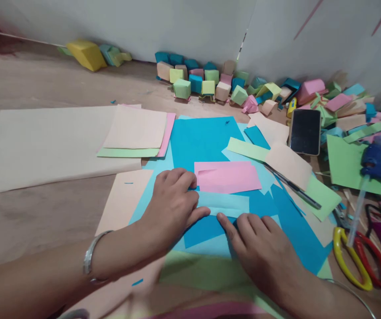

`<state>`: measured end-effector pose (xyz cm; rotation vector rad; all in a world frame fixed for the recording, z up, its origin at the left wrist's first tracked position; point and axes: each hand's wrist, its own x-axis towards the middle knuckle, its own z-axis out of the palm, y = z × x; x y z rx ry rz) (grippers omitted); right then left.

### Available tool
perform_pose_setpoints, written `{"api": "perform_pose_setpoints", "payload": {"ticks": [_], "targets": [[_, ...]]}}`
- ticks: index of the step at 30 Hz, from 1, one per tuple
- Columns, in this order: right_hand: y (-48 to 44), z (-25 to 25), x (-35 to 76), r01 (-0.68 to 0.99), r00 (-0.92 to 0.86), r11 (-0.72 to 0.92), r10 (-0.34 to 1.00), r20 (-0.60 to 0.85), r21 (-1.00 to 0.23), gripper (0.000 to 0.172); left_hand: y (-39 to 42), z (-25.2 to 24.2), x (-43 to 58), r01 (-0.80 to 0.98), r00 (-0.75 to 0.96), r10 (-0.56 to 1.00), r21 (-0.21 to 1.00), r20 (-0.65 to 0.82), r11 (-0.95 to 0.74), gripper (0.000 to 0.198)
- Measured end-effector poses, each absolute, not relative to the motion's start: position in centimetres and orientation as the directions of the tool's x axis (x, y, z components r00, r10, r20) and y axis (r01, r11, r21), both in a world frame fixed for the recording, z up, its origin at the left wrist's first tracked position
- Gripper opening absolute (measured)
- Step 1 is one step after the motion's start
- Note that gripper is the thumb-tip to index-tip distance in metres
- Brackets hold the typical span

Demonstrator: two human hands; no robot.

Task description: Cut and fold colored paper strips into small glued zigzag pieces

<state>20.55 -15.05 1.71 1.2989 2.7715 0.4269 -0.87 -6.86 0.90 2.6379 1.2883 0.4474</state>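
Note:
My left hand (pixel 172 206) presses flat on a blue paper sheet (pixel 207 141), its fingers touching a light blue folded strip (pixel 230 204) and the edge of a pink folded paper (pixel 227 177). A silver bangle (pixel 92 257) circles the left wrist. My right hand (pixel 260 248) lies palm down just right of it, the forefinger tip on the darker blue piece (pixel 204 228) below the strip. Neither hand grips anything; both push on the papers.
A cream sheet (pixel 44 146) and a peach and pink paper stack (pixel 137 130) lie at left. Several folded paper cubes (pixel 197 82) line the wall. A phone (pixel 305 132), pen (pixel 293 187), blue glue gun (pixel 378 166) and yellow and red scissors (pixel 359 261) sit at right.

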Motion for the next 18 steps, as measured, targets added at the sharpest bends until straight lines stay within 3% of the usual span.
{"api": "perform_pose_setpoints", "payload": {"ticks": [3,9,14,18], "targets": [[-15.2,2.3,21.4,0.770,-0.625,0.592,0.775,0.092,0.240,0.046,-6.8,0.9,-0.9,0.741,0.585,0.791,0.278,0.181,-0.612,0.037],[-15.0,3.4,22.5,0.790,-0.609,0.584,0.781,0.137,0.186,0.022,-6.8,0.9,-0.9,0.738,0.587,0.789,0.281,0.180,-0.614,0.039],[-14.6,2.0,21.1,0.724,-0.688,0.685,0.709,0.158,0.078,0.041,-6.9,0.9,-0.9,0.739,0.586,0.791,0.285,0.174,-0.611,0.041],[-14.4,1.5,21.0,0.700,-0.706,0.713,0.684,0.182,0.039,0.041,-6.8,1.3,-1.8,0.764,0.583,0.798,0.233,0.151,-0.602,0.046]]}}
